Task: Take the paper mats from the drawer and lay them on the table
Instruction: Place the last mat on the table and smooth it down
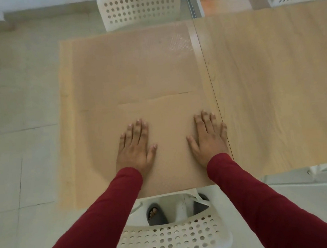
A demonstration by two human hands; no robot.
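Pale wooden worktop [276, 80] is carrying two overlapping paper mats [132, 70]; both grips, left hand [135, 147] and right hand [209, 139], are lying released, flat on the nearer mat [171, 143], equally near.

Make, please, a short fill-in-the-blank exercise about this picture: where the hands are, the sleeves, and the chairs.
1. Both hands, the left hand and the right hand, lie ____ on the near paper mat, palms down.
2. The person's sleeves are dark ____ in colour.
3. The white chair beyond the far edge of the wooden table has a back full of round ____.
4. Under the table edge, a foot in a grey ____ shows.

Missing words: flat; red; holes; sandal
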